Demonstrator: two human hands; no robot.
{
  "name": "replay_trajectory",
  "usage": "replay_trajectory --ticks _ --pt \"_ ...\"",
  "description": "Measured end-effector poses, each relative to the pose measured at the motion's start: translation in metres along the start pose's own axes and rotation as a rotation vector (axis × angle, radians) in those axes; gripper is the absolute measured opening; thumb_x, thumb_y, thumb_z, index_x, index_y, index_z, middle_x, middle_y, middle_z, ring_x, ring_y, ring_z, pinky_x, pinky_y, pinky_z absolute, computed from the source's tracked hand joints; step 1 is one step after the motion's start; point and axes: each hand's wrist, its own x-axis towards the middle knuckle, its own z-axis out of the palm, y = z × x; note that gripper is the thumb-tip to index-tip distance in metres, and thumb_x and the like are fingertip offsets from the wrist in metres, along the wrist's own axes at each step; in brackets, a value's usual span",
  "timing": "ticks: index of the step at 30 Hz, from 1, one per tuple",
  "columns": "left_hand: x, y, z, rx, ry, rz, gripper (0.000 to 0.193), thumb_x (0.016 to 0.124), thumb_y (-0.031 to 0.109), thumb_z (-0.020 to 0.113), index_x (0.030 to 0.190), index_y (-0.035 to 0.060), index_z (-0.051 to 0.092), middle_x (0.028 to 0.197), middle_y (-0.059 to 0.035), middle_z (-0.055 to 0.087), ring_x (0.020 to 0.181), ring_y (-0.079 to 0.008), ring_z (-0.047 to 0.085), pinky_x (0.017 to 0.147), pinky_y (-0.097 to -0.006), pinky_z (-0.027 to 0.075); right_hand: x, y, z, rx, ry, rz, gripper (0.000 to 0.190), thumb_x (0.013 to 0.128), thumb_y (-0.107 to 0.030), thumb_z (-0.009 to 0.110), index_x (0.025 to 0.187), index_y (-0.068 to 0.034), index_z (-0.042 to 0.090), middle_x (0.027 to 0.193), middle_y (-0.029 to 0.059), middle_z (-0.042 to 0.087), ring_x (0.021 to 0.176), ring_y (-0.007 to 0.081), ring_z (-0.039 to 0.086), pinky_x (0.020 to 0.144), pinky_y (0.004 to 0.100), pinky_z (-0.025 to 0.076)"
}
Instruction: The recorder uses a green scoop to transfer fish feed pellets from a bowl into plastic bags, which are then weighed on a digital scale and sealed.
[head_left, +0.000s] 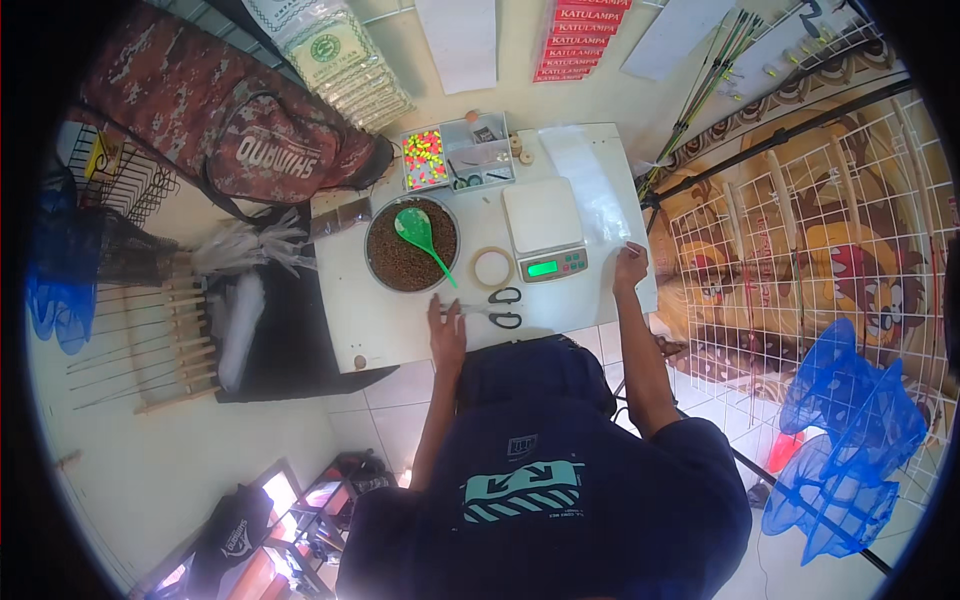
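Note:
My left hand rests at the near side of the white table, fingers apart, over the blades of a pair of scissors with black handles. A round bowl of brown pellets stands just beyond it, with a green plastic spoon lying on the pellets. Beside the bowl lies a roll of tape. My right hand is curled at the table's right edge, by the lower end of a stack of clear plastic bags. Whether it pinches a bag is unclear. Between the hands sits a digital scale, its display lit green.
A compartment box with bright small floats is at the table's back. A camouflage rod bag hangs at the left. White wire grids and blue nets stand to the right. Packets hang on the wall.

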Motion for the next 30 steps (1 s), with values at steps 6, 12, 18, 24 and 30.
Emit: replay_trajectory --ticks 6,12,18,24,30 --pt "-0.001 -0.007 -0.012 0.225 0.048 0.123 0.037 0.091 0.012 0.06 0.129 0.0109 0.06 0.146 -0.0198 0.04 0.137 -0.0371 0.037 0.113 -0.0496 0.03 0.002 0.0 0.01 -0.049 -0.062 -0.459 0.05 0.083 -0.026 0.075 0.126 -0.01 0.056 0.121 0.019 0.046 0.112 0.0369 0.05 0.094 0.0455 0.043" --pt "-0.001 -0.014 -0.018 0.362 -0.225 0.278 0.045 0.091 0.011 0.057 0.136 0.015 0.056 0.147 -0.019 0.041 0.137 -0.0393 0.038 0.115 -0.0523 0.027 0.0 -0.021 0.018 -0.223 -0.111 -0.096 0.056 0.072 -0.031 0.083 0.118 -0.014 0.058 0.102 0.0084 0.061 0.101 0.0305 0.057 0.086 0.0446 0.046" --pt "-0.002 -0.025 -0.028 0.451 -0.161 0.186 0.045 0.096 0.02 0.053 0.14 0.0114 0.05 0.15 -0.0237 0.033 0.14 -0.0395 0.032 0.113 -0.0532 0.029 0.012 -0.027 0.026 -0.235 -0.074 0.125 0.06 0.068 -0.043 0.083 0.117 -0.018 0.058 0.091 0.0028 0.072 0.089 0.0276 0.068 0.082 0.0433 0.051" --pt "0.002 -0.041 -0.046 0.444 -0.155 0.117 0.047 0.098 0.023 0.049 0.144 0.0117 0.045 0.153 -0.0242 0.028 0.142 -0.0411 0.027 0.114 -0.0537 0.027 0.019 -0.028 0.026 -0.349 -0.125 0.122 0.048 0.069 -0.042 0.081 0.106 -0.018 0.064 0.092 0.0039 0.072 0.092 0.03 0.067 0.082 0.0456 0.05" --pt "0.002 -0.022 -0.054 0.266 -0.009 0.16 0.041 0.095 0.012 0.053 0.136 0.0085 0.052 0.142 -0.0202 0.042 0.13 -0.0395 0.042 0.11 -0.0496 0.034 0.02 -0.016 0.016 -0.087 -0.179 0.047 0.032 0.07 -0.031 0.082 0.094 -0.013 0.071 0.083 0.0038 0.07 0.073 0.0255 0.067 0.069 0.0439 0.053"
